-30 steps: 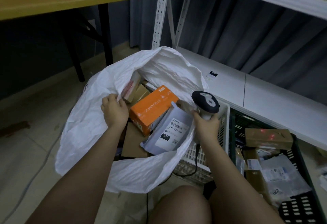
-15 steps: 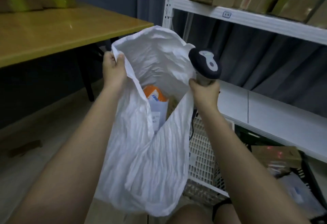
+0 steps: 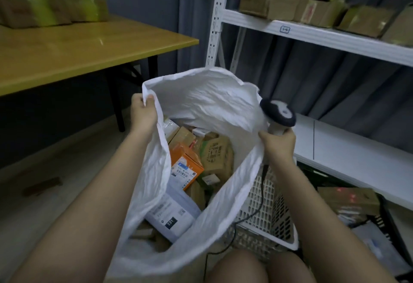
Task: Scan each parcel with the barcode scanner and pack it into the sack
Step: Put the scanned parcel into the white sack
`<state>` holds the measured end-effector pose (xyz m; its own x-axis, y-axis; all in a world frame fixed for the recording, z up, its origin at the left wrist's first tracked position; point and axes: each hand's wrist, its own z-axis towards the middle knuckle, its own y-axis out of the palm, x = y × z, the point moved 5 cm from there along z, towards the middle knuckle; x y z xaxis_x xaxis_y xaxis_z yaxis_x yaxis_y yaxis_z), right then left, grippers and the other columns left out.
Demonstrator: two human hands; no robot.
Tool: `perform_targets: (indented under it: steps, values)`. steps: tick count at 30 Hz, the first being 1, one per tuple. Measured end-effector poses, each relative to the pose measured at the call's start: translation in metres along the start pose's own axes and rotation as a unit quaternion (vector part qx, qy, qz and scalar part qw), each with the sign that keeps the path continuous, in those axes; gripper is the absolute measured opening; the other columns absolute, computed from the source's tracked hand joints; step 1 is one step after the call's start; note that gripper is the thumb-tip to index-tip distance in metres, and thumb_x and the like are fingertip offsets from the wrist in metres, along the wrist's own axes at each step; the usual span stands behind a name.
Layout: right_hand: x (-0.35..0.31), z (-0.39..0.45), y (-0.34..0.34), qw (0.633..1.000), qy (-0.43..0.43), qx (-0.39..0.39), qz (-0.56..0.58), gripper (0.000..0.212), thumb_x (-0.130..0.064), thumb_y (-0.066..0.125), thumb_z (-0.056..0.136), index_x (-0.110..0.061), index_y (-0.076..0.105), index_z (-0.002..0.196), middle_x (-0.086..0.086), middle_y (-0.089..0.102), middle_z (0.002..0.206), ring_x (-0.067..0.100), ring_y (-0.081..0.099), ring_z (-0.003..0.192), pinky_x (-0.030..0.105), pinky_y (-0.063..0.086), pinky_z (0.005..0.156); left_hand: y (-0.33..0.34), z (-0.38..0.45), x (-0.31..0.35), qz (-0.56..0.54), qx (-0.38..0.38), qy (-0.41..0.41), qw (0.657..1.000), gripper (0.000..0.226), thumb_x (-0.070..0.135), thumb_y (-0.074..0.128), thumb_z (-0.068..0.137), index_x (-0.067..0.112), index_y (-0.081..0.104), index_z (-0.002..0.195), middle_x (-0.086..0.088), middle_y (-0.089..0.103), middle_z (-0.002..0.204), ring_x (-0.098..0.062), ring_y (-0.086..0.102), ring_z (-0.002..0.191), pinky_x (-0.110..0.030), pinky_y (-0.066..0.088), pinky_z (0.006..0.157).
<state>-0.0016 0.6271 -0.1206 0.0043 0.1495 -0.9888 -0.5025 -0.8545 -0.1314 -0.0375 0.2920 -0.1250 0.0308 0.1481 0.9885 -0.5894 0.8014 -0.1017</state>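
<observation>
Both hands hold the sack open, right gripping scanner

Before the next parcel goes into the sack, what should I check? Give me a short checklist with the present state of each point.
1. Sack mouth held open: ok, the left hand pinches the rim on one side and the right hand holds the other.
2. Barcode scanner in the grip: ok, the right hand holds its handle together with the rim.
3. Room inside the sack: ok, the orange box and the white mailer lie well below the rim.
4. A free hand to pick up a parcel: not ok, both hands are occupied.
5. Parcels remaining to scan: ok, some lie in the dark crate on the right.
6. Scanner cable free: cannot tell.
</observation>
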Motion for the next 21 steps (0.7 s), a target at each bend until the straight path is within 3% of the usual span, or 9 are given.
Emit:
perform_targets:
  steps: [2,5,8,10,11,14,17,21]
  values:
    - [-0.016,0.002,-0.007,0.998,-0.041,0.026,0.038,0.032,-0.001,0.070,0.080,-0.010,0.056,0.107,0.002,0.060,0.097,0.020,0.060,0.092,0.027,0.046,0.078,-0.005,0.002,0.001,-0.004,0.005,0.005,1.000,0.024,0.030,0.038,0.101,0.011,0.046,0.114,-0.003,0.049,0.099,-0.017,0.049,0.085,-0.030,0.041,0.071]
    - [-0.018,0.002,-0.001,0.998,-0.066,-0.001,0.011,0.034,-0.006,0.072,0.080,-0.013,0.056,0.109,0.001,0.060,0.101,0.019,0.059,0.093,0.027,0.045,0.079,-0.009,0.002,-0.003,0.031,-0.014,0.006,0.999,0.037,0.027,0.040,0.097,-0.002,0.052,0.117,-0.004,0.046,0.087,-0.016,0.045,0.074,-0.026,0.033,0.055]
    - [0.001,-0.003,0.005,0.998,-0.045,-0.030,-0.020,0.037,-0.007,0.073,0.082,-0.018,0.051,0.109,0.001,0.057,0.103,0.018,0.055,0.093,0.028,0.045,0.080,-0.013,-0.005,-0.012,0.063,-0.033,-0.006,0.997,0.040,0.021,0.039,0.095,-0.009,0.051,0.118,-0.011,0.043,0.078,-0.026,0.045,0.073,-0.028,0.031,0.056]
    - [0.014,-0.006,0.005,0.999,-0.024,-0.032,-0.003,0.040,-0.008,0.074,0.081,-0.015,0.053,0.114,0.002,0.058,0.104,0.018,0.056,0.094,0.028,0.045,0.082,-0.016,-0.011,-0.017,0.073,-0.040,-0.017,0.996,0.039,0.018,0.039,0.095,-0.010,0.050,0.120,-0.034,0.049,0.097,-0.049,0.051,0.088,-0.036,0.038,0.063]
    - [0.020,-0.007,0.004,0.999,-0.015,-0.032,0.003,0.042,-0.008,0.074,0.081,-0.013,0.054,0.118,0.002,0.059,0.104,0.018,0.057,0.095,0.028,0.045,0.083,-0.016,-0.014,-0.018,0.073,-0.045,-0.022,0.996,0.037,0.018,0.039,0.095,-0.007,0.050,0.122,-0.035,0.051,0.110,-0.050,0.052,0.099,-0.041,0.042,0.067]
    - [0.035,-0.012,0.000,1.000,0.005,-0.022,-0.001,0.041,-0.012,0.076,0.081,-0.009,0.056,0.117,0.005,0.061,0.104,0.020,0.058,0.095,0.027,0.043,0.080,-0.018,-0.026,-0.016,0.053,-0.046,-0.037,0.997,0.029,0.020,0.041,0.098,0.010,0.048,0.125,-0.011,0.055,0.113,-0.027,0.055,0.102,-0.035,0.044,0.081]
    - [0.046,-0.013,-0.011,1.000,0.016,-0.014,-0.019,0.034,-0.013,0.075,0.081,-0.015,0.054,0.108,0.006,0.061,0.102,0.021,0.058,0.094,0.030,0.046,0.081,-0.015,-0.034,-0.015,0.044,-0.045,-0.033,0.998,0.026,0.018,0.042,0.098,0.015,0.049,0.122,-0.004,0.055,0.117,-0.021,0.053,0.101,-0.037,0.045,0.086]
    - [0.059,-0.009,-0.041,0.996,0.034,0.035,-0.074,0.033,-0.012,0.071,0.082,-0.008,0.058,0.112,0.007,0.062,0.099,0.026,0.059,0.092,0.034,0.047,0.082,-0.013,-0.048,-0.012,0.037,-0.023,-0.027,0.999,0.027,0.017,0.042,0.099,0.014,0.047,0.125,-0.006,0.054,0.121,-0.020,0.052,0.099,-0.028,0.044,0.073]
